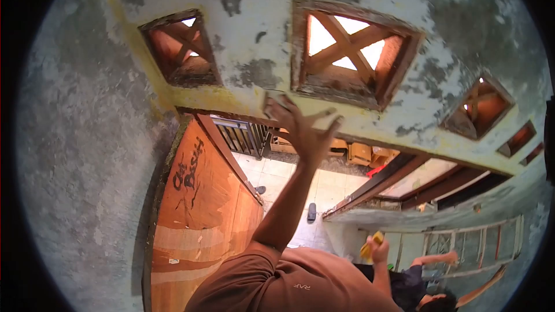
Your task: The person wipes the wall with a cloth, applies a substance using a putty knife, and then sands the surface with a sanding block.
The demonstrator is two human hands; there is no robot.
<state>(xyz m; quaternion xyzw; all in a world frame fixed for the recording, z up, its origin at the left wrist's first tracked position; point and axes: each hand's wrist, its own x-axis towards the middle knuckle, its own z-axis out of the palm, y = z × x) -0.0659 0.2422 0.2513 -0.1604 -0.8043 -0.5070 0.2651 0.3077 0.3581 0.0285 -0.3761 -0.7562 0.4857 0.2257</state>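
My left hand [303, 130] reaches up to the yellowish band of wall [243, 101] above the doorway. Its fingers are spread, with the tips near the wall; a small greyish patch shows by two fingertips, too unclear to name. Lower right, beside my brown shirt [312, 283], my right hand [378, 249] is closed around a yellow object [372, 244], whose kind I cannot make out. Wooden vent frames with crossed bars, one of them [352, 46] large, sit in the patchy wall above my left hand.
An orange-brown door [199, 214] with dark writing stands at the left. Through the doorway are tiles, a dark sandal [311, 212], cardboard boxes [359, 153] and a metal rack [240, 136]. At the lower right, a person in a dark shirt [407, 286] is near a ladder [483, 245].
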